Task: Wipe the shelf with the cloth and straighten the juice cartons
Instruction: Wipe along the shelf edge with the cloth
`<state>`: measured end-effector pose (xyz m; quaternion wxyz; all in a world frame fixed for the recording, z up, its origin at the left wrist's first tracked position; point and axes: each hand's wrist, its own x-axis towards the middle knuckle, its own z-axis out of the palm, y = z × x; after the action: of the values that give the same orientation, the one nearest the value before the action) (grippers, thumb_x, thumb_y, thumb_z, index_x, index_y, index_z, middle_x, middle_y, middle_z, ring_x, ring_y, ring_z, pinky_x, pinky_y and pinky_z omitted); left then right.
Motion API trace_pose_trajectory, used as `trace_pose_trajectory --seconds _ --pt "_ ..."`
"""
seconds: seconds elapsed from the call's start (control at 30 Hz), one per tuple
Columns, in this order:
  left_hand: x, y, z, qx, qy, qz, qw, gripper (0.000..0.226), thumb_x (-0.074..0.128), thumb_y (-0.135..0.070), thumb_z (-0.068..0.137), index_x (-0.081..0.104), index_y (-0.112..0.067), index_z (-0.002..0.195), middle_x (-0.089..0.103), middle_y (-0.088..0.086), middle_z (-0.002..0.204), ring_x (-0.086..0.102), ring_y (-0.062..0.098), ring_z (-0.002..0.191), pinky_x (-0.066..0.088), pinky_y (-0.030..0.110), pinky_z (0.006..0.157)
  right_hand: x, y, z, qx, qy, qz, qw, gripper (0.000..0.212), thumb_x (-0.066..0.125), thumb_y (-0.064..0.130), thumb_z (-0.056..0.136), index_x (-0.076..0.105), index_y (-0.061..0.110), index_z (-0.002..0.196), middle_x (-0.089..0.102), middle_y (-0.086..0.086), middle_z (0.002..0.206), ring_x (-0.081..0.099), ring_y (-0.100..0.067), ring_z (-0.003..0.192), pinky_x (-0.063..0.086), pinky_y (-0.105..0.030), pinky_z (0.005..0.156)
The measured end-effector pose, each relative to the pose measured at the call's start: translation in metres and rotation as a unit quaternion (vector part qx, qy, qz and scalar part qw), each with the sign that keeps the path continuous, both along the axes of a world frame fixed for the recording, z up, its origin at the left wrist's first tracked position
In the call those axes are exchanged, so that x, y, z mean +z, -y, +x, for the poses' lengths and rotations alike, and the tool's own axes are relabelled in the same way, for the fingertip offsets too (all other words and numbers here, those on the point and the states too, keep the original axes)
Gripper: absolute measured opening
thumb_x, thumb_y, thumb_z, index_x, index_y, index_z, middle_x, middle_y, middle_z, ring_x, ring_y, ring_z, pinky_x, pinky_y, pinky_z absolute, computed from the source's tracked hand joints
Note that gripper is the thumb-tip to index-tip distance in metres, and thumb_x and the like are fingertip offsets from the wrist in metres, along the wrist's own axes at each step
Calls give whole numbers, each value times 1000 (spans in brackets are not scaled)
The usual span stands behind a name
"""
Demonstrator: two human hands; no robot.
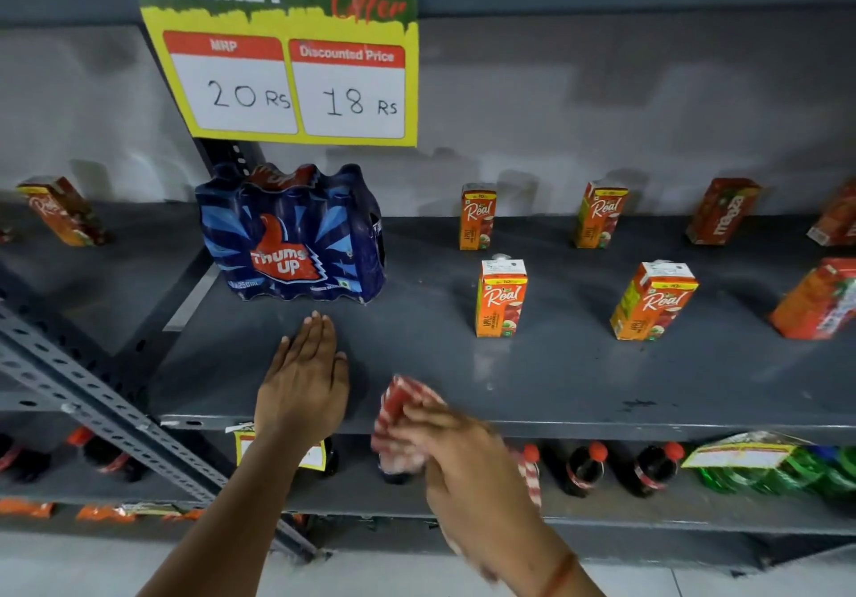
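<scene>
My left hand (305,378) lies flat and open on the dark grey shelf (579,378), just in front of a blue Thums Up multipack (296,237). My right hand (458,453) grips a red-and-white checked cloth (400,416) at the shelf's front edge; the hand is blurred. Orange Real juice cartons stand on the shelf: one front-centre (500,300), one tilted front-right (653,302), two at the back (478,217) (600,216). A red Maaza carton (722,212) leans at the back right.
A yellow price sign (296,68) hangs above the multipack. Another carton (62,209) leans on the neighbouring left shelf. More cartons (820,300) sit at the far right. Cola bottles (583,467) and green bottles (787,467) fill the lower shelf. A perforated metal brace (116,416) crosses diagonally at left.
</scene>
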<state>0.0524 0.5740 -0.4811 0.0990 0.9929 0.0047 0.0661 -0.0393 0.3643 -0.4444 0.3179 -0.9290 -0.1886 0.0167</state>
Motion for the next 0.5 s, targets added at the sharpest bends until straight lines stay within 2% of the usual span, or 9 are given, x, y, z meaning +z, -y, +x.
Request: trace_pose_trajectory --seconds 0.03,0.1,0.13,0.2,0.27,0.33,0.4,0.43,0.5 --pt "0 0 0 2 1 -1 1000 70 8 -41 90 13 -9 152 12 4 162 7 13 149 -3 28 118 -1 11 -10 37 -57 9 998 47 52 6 87 68 36 119 65 21 128 55 8 117 38 -19 109" --pt "-1 0 0 3 -3 2 1000 70 7 -42 90 10 -10 152 10 3 162 5 12 149 -5 27 117 -9 25 -30 143 -122 12 982 36 53 11 94 68 29 122 67 8 127 60 -5 118 44 -27 106" --pt "-1 0 -1 3 -5 4 1000 70 7 -42 90 9 -11 152 9 2 162 5 11 149 -6 27 117 -14 29 -35 177 -115 -26 977 37 55 17 95 62 31 129 63 6 134 57 -12 125 40 -33 111" --pt "-2 0 0 4 0 3 1000 70 7 -43 90 8 -11 152 8 2 162 5 11 149 -6 27 117 -21 35 -32 154 -79 -65 983 54 61 22 92 43 46 137 56 15 142 54 -11 130 38 -41 114" --pt "-2 -1 0 2 2 3 1000 70 7 -42 90 9 -10 152 9 3 162 6 12 149 -6 26 117 -5 37 -22 115 -27 -48 992 69 60 15 87 32 55 135 48 30 143 49 -2 132 39 -36 114" --pt "-2 -1 -1 -2 -1 8 1000 70 6 -43 90 9 -10 152 9 3 162 5 12 149 -6 26 117 10 37 -11 102 -1 -2 995 67 53 7 87 45 53 135 45 34 143 41 4 135 30 -25 117" --pt "-3 -2 -2 -6 5 8 1000 71 5 -43 90 10 -10 152 10 4 162 6 12 149 -5 27 117 23 32 3 98 17 14 995 62 51 1 85 58 41 131 52 25 142 42 2 135 25 -17 116" --pt "-3 -2 -2 -8 8 8 1000 72 4 -44 90 11 -10 152 11 4 162 7 13 149 -5 27 117 26 30 11 100 38 16 994 59 51 -1 84 62 35 129 57 19 140 44 -1 133 24 -17 114" --pt "-4 -2 -1 -8 11 7 1000 74 3 -46 88 14 -10 152 13 5 161 9 13 149 -2 28 118 28 23 30 105 77 -2 992 56 52 -3 81 67 27 126 63 10 135 52 -10 130 31 -28 114"
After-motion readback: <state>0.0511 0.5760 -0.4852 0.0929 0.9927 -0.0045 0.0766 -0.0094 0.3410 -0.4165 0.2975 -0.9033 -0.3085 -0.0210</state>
